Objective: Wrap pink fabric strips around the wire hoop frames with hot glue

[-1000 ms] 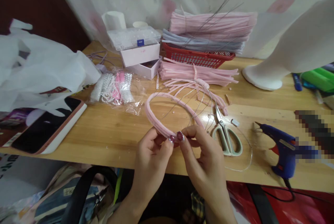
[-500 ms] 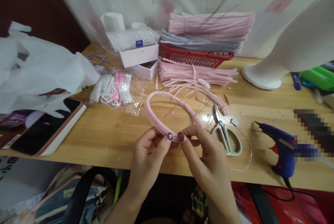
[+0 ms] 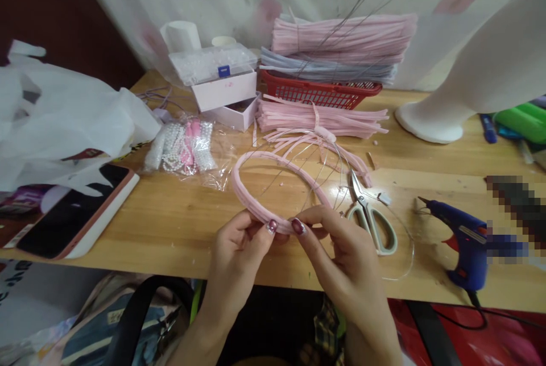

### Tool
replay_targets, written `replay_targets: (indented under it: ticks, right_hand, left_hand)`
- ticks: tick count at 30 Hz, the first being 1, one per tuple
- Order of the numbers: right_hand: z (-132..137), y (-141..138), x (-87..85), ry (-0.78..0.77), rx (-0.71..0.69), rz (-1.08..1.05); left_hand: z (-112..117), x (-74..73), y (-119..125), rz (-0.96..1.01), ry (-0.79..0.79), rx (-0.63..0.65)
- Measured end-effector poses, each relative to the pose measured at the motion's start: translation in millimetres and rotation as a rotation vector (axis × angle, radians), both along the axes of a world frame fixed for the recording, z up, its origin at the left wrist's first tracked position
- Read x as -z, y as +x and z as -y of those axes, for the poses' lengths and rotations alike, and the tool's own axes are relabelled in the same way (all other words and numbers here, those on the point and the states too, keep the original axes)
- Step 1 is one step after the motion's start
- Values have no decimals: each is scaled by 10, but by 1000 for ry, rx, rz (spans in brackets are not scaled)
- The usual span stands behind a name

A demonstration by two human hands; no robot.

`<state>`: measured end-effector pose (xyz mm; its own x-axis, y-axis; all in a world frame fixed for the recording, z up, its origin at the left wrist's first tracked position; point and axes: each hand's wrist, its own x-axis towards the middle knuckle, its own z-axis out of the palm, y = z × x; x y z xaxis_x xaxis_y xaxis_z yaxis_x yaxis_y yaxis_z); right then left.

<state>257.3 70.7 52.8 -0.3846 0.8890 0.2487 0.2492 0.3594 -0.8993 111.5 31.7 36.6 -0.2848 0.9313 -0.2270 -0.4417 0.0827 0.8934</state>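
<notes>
Pink hoop sits slightly further left than 0.5 s ago; left hand and right hand both pinch its near edge.

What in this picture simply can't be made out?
Head view: the near part of the pink hoop is covered by the fingers of the left hand and right hand.
A pixelated patch blurs whatever lies beside the glue gun.
The white foam form is cut off by the right edge.

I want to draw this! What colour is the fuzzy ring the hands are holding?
Pale pink. The ring shows best in the head view.
</notes>
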Motion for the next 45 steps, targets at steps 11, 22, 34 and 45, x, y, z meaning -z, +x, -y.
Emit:
replay_targets:
  ticks: [11,22,34,45]
  right_hand:
    - [-9,100,19,297,132,129]
    - [-1,46,90,398,318,-284]
    - [23,71,75,68,413,-473]
    - [40,58,50,-176,342,-550]
  left_hand:
    - [-33,-48,-63,89,-40,-120]
    - [-26,-74,-64,192,-59,-118]
    - [-40,-102,-58,202,-84,-160]
    - [-67,-61,-48,110,-127,-146]
